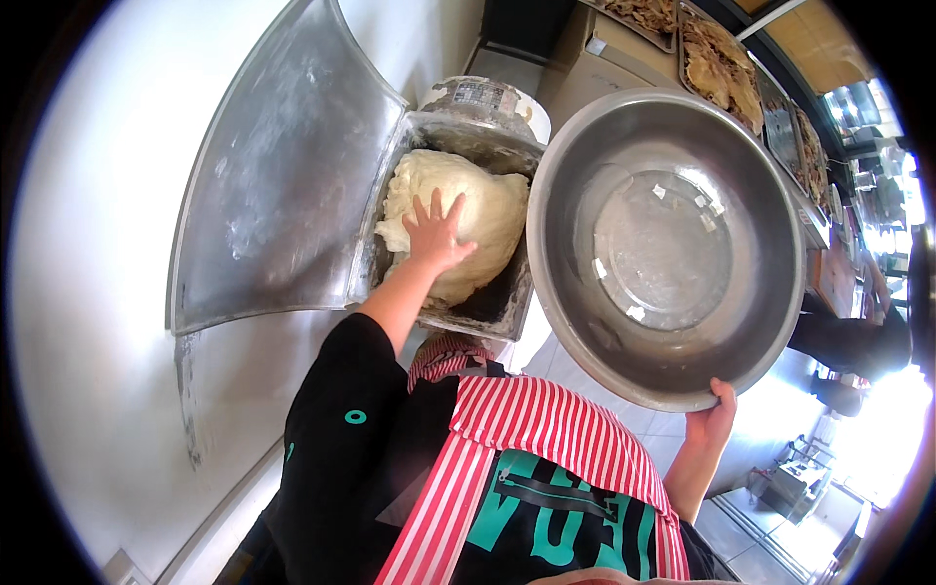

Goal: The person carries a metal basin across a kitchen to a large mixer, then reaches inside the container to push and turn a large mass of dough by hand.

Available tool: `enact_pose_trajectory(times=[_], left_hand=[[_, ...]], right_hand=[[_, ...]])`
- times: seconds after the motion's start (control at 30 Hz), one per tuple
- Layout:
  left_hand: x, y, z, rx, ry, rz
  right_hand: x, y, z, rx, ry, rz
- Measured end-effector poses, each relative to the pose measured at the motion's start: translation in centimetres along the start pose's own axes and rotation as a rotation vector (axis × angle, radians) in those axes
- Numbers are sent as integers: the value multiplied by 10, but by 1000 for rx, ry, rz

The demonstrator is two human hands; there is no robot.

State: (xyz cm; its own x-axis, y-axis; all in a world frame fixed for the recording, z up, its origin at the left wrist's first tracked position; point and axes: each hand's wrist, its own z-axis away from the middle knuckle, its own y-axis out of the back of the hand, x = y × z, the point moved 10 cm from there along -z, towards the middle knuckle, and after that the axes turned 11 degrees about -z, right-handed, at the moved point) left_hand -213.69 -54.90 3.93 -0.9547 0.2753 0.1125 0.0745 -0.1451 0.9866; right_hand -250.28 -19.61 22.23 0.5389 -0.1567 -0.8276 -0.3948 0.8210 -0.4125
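A big pale lump of dough (487, 219) fills much of a metal mixing tub (512, 156) in front of me. My left hand (436, 234) lies on the dough with its fingers spread. To the right, my right hand (714, 414) grips the near rim of a wide metal basin (663, 253), thumb over the edge. The basin is tilted toward me, its left rim beside the tub, and only a few small light patches show inside it. The tub's metal lid (283, 185) stands swung up on the left.
A white wall (97, 244) runs along the left. Behind the basin is a cardboard box (609, 63), with trays of brown food (720, 68) at the far right. A person in dark clothing (848, 341) is at the right. Tiled floor (629, 414) shows below the basin.
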Motion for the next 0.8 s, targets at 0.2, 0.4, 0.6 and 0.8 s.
enact_pose_trajectory(times=[0.2, 0.4, 0.6, 0.8], left_hand=[[-15, -16, -16, -29, 100, -160], [-47, -24, -34, 49, 117, -171], [-71, -38, -35, 74, 174, -104], [-83, -37, -32, -63, 185, 204]], right_hand=[[-1, -10, 9, 32, 28, -36], [-1, -1, 12, 126, 14, -27], [2, 3, 11, 122, 9, -7], [-3, 2, 12, 103, 27, -24]])
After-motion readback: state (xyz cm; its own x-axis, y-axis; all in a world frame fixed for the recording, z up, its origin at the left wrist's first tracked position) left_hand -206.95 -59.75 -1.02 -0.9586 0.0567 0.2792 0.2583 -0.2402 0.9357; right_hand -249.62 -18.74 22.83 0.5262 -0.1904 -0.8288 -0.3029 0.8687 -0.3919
